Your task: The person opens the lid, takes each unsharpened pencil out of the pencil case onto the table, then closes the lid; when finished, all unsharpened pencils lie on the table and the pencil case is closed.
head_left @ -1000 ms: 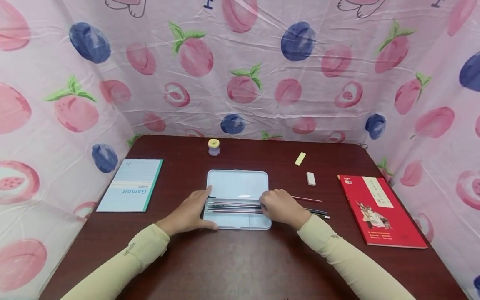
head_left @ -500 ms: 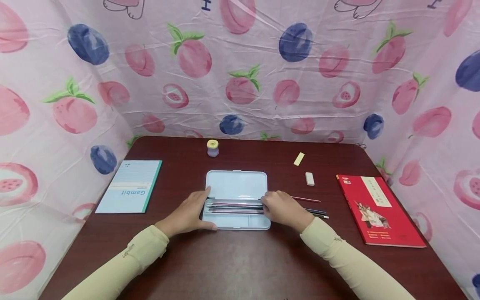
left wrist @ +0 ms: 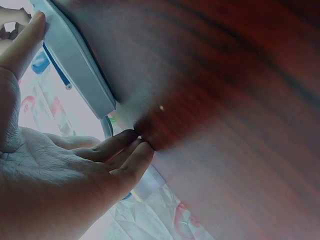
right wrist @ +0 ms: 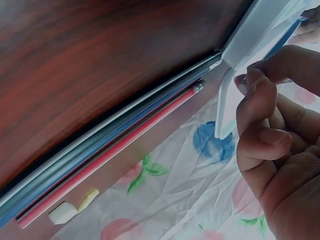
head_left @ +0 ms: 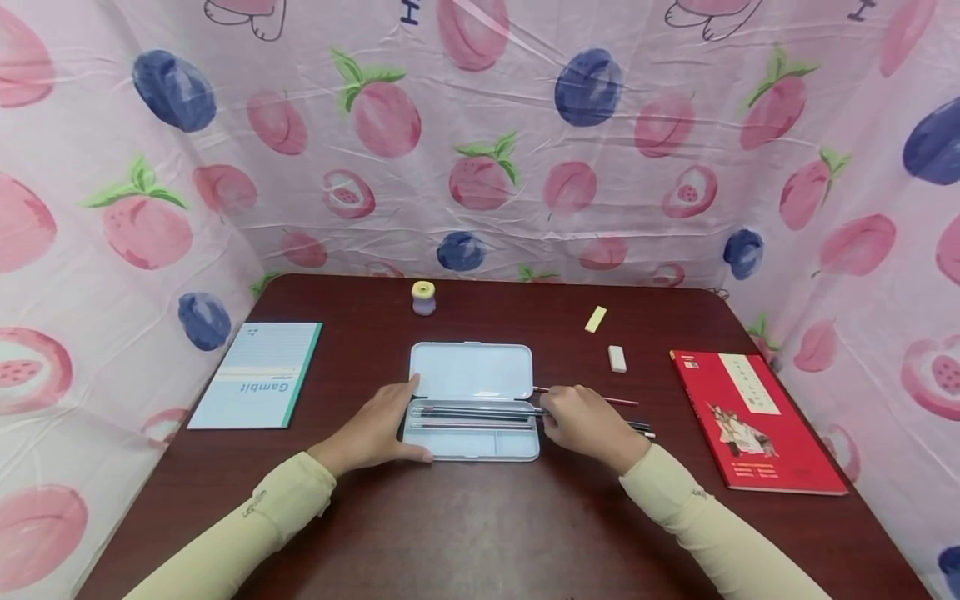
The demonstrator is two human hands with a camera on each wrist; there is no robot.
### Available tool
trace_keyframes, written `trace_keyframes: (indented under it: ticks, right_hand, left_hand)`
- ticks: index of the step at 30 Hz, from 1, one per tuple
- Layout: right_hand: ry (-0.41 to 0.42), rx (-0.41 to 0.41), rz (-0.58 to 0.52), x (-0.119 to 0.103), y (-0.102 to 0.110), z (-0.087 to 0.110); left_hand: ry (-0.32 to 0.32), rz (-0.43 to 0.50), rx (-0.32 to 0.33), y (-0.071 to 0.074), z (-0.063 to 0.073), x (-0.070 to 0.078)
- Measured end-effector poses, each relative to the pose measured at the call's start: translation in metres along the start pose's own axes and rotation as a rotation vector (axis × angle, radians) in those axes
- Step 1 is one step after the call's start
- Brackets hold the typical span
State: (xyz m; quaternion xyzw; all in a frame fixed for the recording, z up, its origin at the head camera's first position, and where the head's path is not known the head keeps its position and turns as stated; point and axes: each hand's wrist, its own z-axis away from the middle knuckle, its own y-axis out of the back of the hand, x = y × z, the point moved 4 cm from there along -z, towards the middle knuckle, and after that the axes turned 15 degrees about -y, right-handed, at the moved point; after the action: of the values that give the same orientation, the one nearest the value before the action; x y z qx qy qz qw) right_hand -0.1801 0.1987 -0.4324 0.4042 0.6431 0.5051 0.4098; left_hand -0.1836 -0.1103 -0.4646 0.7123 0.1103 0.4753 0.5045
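An open light-blue pencil case (head_left: 472,371) lies on the table with its lid flipped back. Several pencils (head_left: 472,426) are in its rear compartment. Around the case's left end my left hand (head_left: 367,425) is spread, thumb at the front and fingers behind; the left wrist view shows fingertips touching the table. At the right end my right hand (head_left: 592,425) pinches a dark pencil (right wrist: 285,39) that reaches over the case. Beyond that hand more pencils lie on the table, among them a red pencil (right wrist: 120,150) and a blue one; the hand partly covers them in the head view.
A white eraser (head_left: 617,358) and a yellow strip (head_left: 596,319) lie at the back right. A yellow-topped small jar (head_left: 423,297) stands at the back. A Gambit notebook (head_left: 258,375) is on the left, a red book (head_left: 757,425) on the right. Patterned cloth hangs behind.
My right hand has shifted a little to the right, drawing the pencil ends slightly past the case's right edge. The left hand stays in place.
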Motion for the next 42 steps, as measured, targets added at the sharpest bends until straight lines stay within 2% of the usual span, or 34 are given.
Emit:
trace_keyframes:
  ticks: [9,26,42]
  right_hand:
    - [0.025,0.058,0.027,0.013,0.002,0.011]
    - [-0.050,0.052,0.036,0.039,0.001,0.031]
    - [-0.103,0.042,0.002,0.061,-0.003,0.050]
  left_hand:
    - [0.012,0.000,-0.005,0.000,-0.001,0.000]
    - [0.015,0.008,-0.007,0.000,-0.002,-0.001]
    - [0.010,0.004,-0.009,-0.002,-0.001,-0.001]
